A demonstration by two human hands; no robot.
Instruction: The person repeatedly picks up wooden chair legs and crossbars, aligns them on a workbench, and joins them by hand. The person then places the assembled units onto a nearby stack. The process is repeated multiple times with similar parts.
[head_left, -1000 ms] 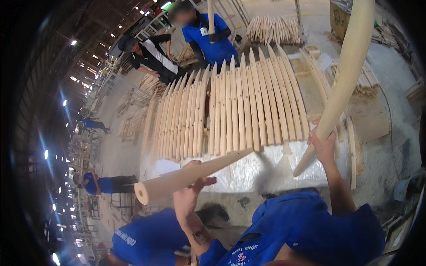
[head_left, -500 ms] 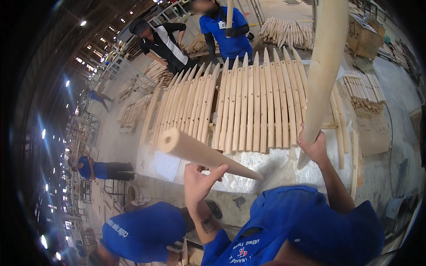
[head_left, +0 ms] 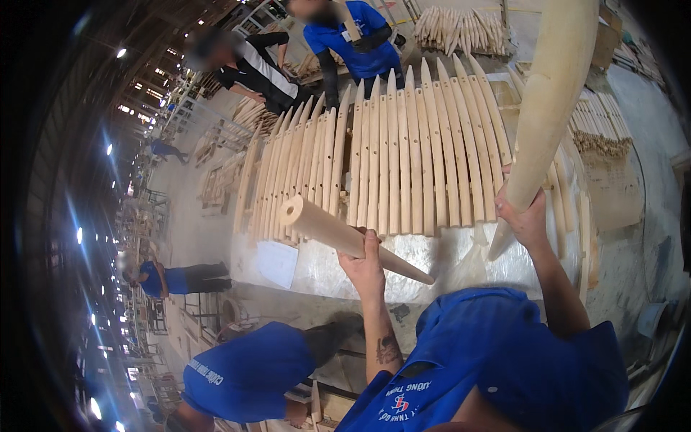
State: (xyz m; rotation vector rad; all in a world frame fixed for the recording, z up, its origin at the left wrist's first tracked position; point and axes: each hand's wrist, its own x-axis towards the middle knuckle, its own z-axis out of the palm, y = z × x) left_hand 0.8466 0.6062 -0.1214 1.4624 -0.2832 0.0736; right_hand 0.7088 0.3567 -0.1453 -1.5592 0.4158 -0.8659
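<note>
My left hand (head_left: 366, 272) grips a tapered wooden leg (head_left: 324, 234) around its middle. Its thick end, with a round hole in the end face, tilts up to the left; the thin tip points down to the right. In my right hand (head_left: 524, 214) is a longer, thicker-looking tapered wooden leg (head_left: 551, 93), upright and leaning right, its narrow end low and its top out of view. Beyond both hands, rows of pale pointed wooden legs (head_left: 425, 158) lie side by side on the table (head_left: 324, 277), several with drilled holes.
A white paper sheet (head_left: 277, 263) lies at the table's left. Two people (head_left: 259, 72) are at the far side, one holding a wooden piece. Another person in blue (head_left: 248, 374) bends at lower left. More stacked wood (head_left: 461, 30) lies behind, and bundled pieces (head_left: 599, 122) at right.
My left hand has moved right and wraps more fully around its leg, which was lightly held before. My right hand and its leg have shifted slightly right.
</note>
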